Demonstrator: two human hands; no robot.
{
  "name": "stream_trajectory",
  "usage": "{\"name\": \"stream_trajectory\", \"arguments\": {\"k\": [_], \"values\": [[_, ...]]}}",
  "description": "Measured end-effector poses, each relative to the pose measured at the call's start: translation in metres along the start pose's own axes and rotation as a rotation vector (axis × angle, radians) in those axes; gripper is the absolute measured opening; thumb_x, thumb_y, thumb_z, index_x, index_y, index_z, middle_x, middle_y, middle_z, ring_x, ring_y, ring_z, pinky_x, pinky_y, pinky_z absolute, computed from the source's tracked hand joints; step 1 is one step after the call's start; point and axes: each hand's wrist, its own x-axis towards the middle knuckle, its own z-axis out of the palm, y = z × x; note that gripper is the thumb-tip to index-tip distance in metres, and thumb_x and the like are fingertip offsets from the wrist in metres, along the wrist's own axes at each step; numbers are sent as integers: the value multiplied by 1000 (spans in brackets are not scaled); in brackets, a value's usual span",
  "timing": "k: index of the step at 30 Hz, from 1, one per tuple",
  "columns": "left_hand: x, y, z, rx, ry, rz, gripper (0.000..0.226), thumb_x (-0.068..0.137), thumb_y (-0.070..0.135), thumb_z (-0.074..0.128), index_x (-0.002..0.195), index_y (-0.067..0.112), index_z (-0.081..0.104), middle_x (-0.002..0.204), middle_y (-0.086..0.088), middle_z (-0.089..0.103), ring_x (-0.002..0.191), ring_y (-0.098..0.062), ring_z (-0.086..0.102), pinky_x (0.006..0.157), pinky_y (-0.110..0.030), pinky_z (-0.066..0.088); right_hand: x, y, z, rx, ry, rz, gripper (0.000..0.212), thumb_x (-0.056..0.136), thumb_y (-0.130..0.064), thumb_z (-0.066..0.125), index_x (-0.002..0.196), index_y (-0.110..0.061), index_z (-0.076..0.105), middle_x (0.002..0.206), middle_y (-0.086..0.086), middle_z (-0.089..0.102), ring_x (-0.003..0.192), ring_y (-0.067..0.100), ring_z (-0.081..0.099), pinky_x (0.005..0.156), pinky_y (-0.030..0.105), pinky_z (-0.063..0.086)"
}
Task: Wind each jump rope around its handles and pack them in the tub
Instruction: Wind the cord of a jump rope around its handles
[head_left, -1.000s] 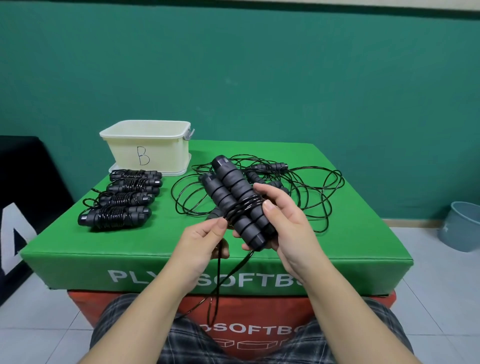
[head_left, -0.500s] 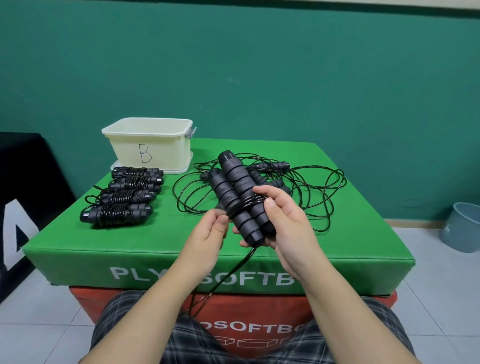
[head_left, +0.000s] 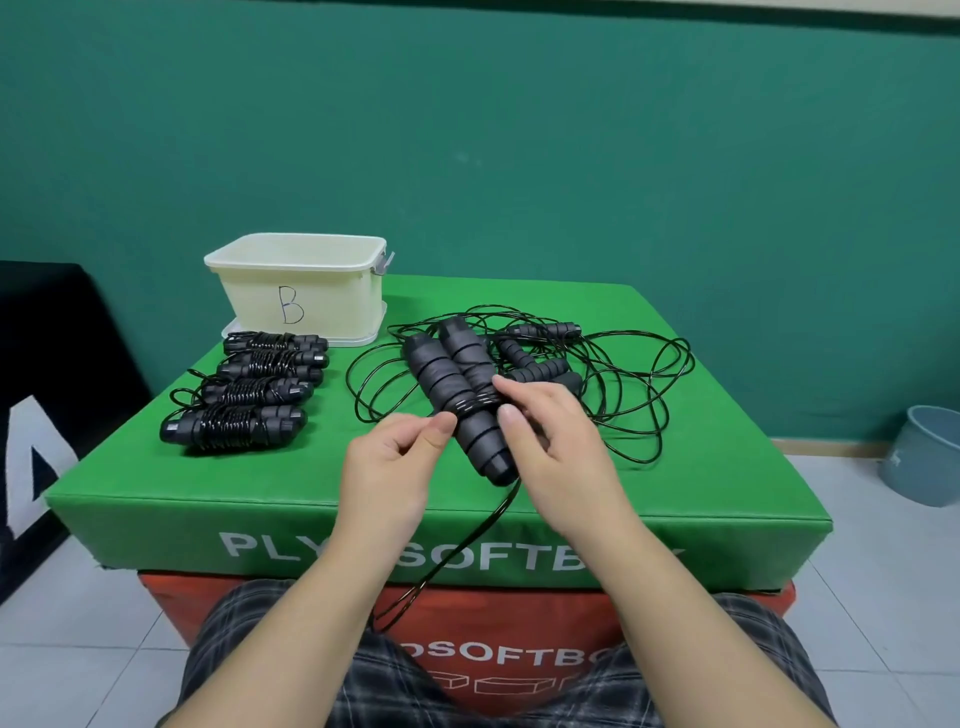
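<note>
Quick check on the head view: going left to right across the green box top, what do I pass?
Four wound jump ropes in a column, with the cream tub behind them → left hand pinching the cord → pair of handles being wound → right hand gripping them → loose tangled ropes.

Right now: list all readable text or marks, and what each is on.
"B": handwritten on the front of the cream tub.
"PLY...SOFTB...": white print on the green box side, partly hidden by the forearms.
"...OSOFTB...": white print on the red box below, also partly hidden.
</note>
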Motion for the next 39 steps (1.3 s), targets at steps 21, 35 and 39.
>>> {"name": "stream_trajectory", "arguments": {"k": [21, 35, 39], "values": [[-4, -16, 3, 165, -113, 73, 36, 84, 55, 41, 106, 29, 53, 92, 14, 62, 83, -4, 55, 73, -25, 41, -9, -1, 4, 419, 33, 78, 30, 79, -32, 60, 109, -30, 61, 89, -20, 67, 80, -3, 61, 75, 17, 48], [-6, -1, 0, 124, 34, -25, 33, 77, 49, 52, 60, 20, 57, 45, 14, 46, 46, 1, 40, 48, -12, 30, -7, 4, 9, 81, 139, -166, 29, 92, -30, 51, 119, -40, 53, 121, -15, 53, 116, -10, 43, 97, 6, 30], [-7, -1, -1, 167, 82, -17, 33, 82, 36, 65, 53, 23, 57, 43, 17, 48, 44, 0, 40, 47, -14, 28, -5, 6, 9, -40, 149, -229, 32, 94, -16, 48, 123, -16, 63, 120, -6, 55, 113, -14, 41, 97, 2, 27]]}}
